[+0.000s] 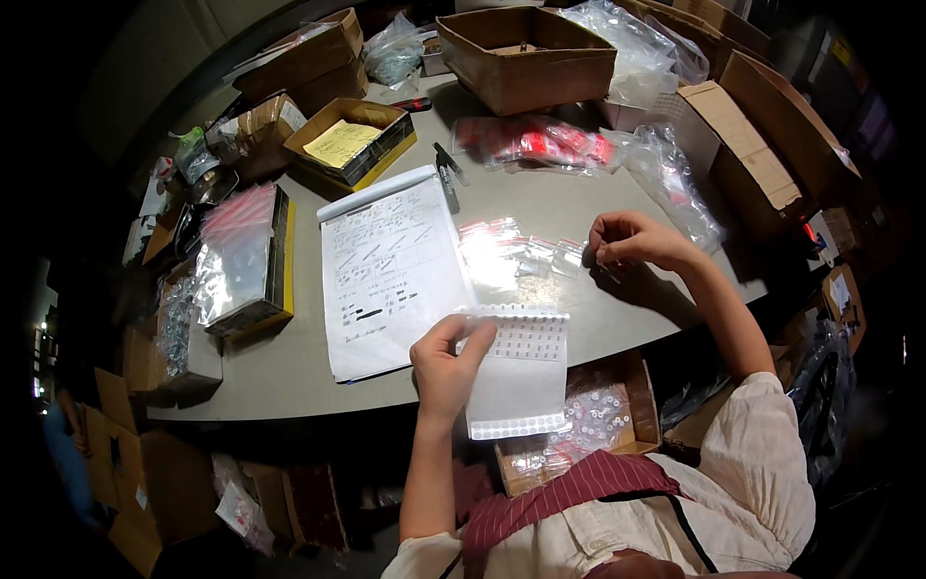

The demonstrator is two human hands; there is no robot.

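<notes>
My left hand (446, 365) grips the upper left of a white sticker sheet (519, 386), thumb on top. Rows of small round printed labels run across its upper part, and blank round ones line its lower edge. The sheet hangs over the table's front edge. My right hand (632, 241) is above the table to the right, fingers curled and pinched together; whatever is between the fingertips is too small to make out. Just left of it lie several small clear zip bags (550, 256), some washed out by glare. A pile of tiny pale pieces (535, 289) sits between bags and sheet.
A notepad (386, 289) with handwriting lies left of the bags, markers (449, 174) beyond it. Red-and-clear plastic bags (535, 143) and an open cardboard box (526, 68) stand at the back. Below the table edge, a box (637, 400) holds bagged washers. Zip bags (236, 251) fill a left box.
</notes>
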